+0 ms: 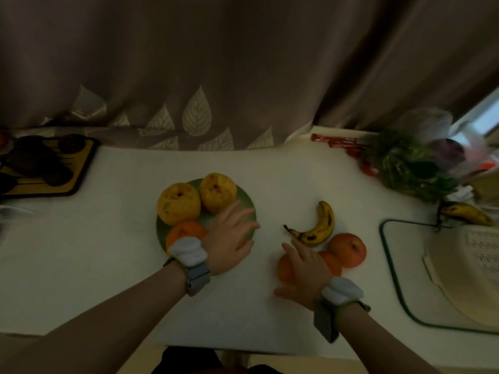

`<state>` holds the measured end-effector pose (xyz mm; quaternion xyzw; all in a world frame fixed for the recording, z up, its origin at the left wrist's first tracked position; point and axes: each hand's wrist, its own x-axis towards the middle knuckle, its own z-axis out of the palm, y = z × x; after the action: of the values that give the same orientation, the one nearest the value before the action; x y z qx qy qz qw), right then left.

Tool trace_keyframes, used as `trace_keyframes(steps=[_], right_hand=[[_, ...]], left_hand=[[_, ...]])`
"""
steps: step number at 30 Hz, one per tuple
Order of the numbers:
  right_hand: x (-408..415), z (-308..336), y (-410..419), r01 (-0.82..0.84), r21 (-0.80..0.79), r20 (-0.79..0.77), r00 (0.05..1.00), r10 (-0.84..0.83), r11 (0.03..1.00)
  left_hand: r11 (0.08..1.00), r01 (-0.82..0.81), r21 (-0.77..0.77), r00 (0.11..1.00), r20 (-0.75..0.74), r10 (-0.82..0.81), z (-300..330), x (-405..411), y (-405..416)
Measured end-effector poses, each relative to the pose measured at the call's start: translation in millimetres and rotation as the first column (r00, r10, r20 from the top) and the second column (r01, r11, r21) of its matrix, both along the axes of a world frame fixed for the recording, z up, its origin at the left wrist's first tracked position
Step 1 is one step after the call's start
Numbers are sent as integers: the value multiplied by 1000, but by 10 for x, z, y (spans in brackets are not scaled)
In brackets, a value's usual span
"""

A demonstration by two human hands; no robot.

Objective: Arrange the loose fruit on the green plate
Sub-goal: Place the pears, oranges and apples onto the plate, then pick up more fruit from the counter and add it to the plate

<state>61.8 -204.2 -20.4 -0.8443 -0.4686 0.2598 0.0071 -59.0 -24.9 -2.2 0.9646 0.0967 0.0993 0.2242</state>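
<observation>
The green plate (247,203) lies mid-table with two big yellow fruits (178,203) (218,192) at its back and an orange (185,233) at its front left. My left hand (232,236) hovers flat over the plate's right part, fingers spread, holding nothing. To the right on the white table lie a spotted banana (316,225), a reddish apple (348,249) and two oranges (285,269) (332,263). My right hand (305,268) rests on top of the left orange, fingers curved over it.
A yellow tray (81,171) with dark round items stands at the back left. Leafy greens in bags (410,163) and red packets (334,140) lie at the back right. A second banana (467,211) lies above a green-rimmed board (391,265) carrying paper. A curtain hangs behind.
</observation>
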Motion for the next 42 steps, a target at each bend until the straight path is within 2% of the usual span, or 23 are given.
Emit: trace_keyframes(steps=[3,6,8,10,12,13,14,16,17,19,21,24,26,28,29,31,32,35,36,39,42], right_hand=[[56,-5,-108,-68,-96,51,996,73,993],[87,0,-101,-21,-8,53,998,22,1000],[85,21,-88,162,136,-113,983,-147,977],[50,120,-43,442,271,-439,847,-299,855],[20,201,10,612,303,-687,672,-278,731],[12,222,37,640,315,-732,634,-250,701],[10,232,61,628,340,-729,646,-226,700],[7,208,90,524,389,-605,766,-219,757],[8,163,97,448,371,-509,831,-225,814],[-6,59,116,314,238,-346,912,-222,919],[-29,-40,135,231,122,-239,951,-198,965],[-50,-153,164,89,74,-93,992,-82,993],[-33,-145,157,12,53,-49,999,-9,999],[37,-75,75,-58,83,34,998,56,995],[102,-48,2,-70,156,106,993,53,985],[298,16,-158,28,313,205,974,-96,949],[428,50,-239,130,321,204,958,-202,938],[754,47,-418,389,128,201,891,-408,912],[811,1,-441,421,88,179,885,-430,903],[856,-89,-435,483,102,14,873,-487,870],[886,-81,-388,577,109,-105,816,-568,809]], left_hand=[[999,5,-40,998,-57,-8,-56,31,-122],[998,-2,-67,996,-85,-3,-65,19,-165],[992,-51,-119,998,-53,45,-53,-2,-190],[975,-86,-203,996,-27,82,-41,-21,-237],[969,-87,-231,996,-7,88,-28,-21,-295],[967,-82,-240,997,-8,82,-21,-20,-302],[965,-80,-248,997,-20,77,-25,-17,-311],[962,-79,-260,997,-24,76,-58,-16,-316],[964,-79,-255,997,-18,77,-83,-24,-312],[968,-79,-239,997,-26,75,-124,-50,-304],[968,-83,-235,996,-44,75,-170,-68,-287],[965,-101,-243,994,-68,87,-198,-70,-257],[968,-96,-232,993,-87,78,-199,-67,-257],[976,-81,-204,993,-96,63,-202,-65,-254],[978,-80,-191,993,-104,61,-201,-66,-244],[991,-60,-123,993,-104,47,-184,-66,-208],[996,-45,-71,995,-93,38,-180,-70,-188],[1000,-9,8,995,-100,10,-206,-72,-146],[1000,-2,19,994,-112,4,-216,-67,-138],[995,18,100,988,-153,-3,-272,-31,-109],[981,27,192,981,-192,10,-343,-7,-87]])
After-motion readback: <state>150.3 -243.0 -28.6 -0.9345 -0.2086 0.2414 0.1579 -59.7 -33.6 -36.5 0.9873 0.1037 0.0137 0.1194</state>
